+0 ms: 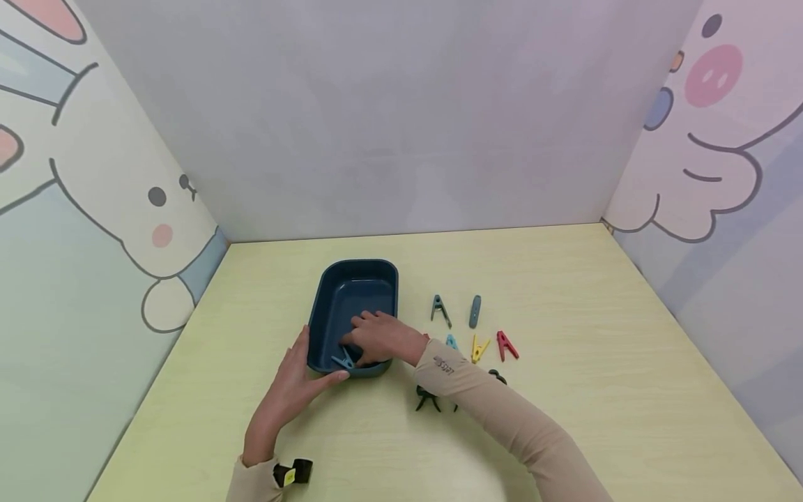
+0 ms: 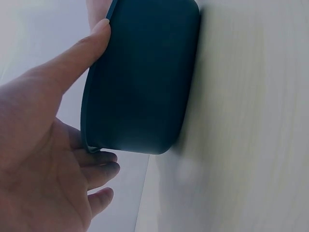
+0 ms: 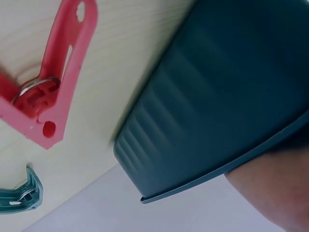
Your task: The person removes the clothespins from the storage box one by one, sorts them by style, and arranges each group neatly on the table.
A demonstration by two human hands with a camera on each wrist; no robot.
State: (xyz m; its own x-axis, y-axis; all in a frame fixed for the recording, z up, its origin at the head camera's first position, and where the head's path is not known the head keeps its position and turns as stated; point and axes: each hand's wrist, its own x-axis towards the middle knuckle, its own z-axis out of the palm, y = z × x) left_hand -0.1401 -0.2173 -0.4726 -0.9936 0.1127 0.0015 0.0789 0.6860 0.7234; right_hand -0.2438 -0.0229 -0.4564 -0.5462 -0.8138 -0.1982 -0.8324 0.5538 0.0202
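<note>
A dark blue plastic basin [image 1: 316, 307] stands on the table. My left hand [image 1: 293, 382] spans its near left corner, thumb along the near rim and straight, spread fingers along the left side. My right hand [image 1: 379, 338] reaches inside, over the near end. Its thumb and index finger stand apart beside a blue spring clip [image 1: 343, 360] low in the basin. The right wrist view shows mostly the basin's outer wall [image 3: 183, 111], with the fingers hidden behind it. A red clip [image 3: 63, 72] lies close by the right wrist.
Right of the basin lie dark green clips [image 1: 440, 310], a grey-blue clip [image 1: 475, 312], a yellow clip [image 1: 479, 348], a light blue clip [image 1: 452, 341] and another red clip [image 1: 507, 346]. Black clips [image 1: 428, 397] are partly under the right sleeve [image 1: 495, 404]. Walls enclose the table's back and sides.
</note>
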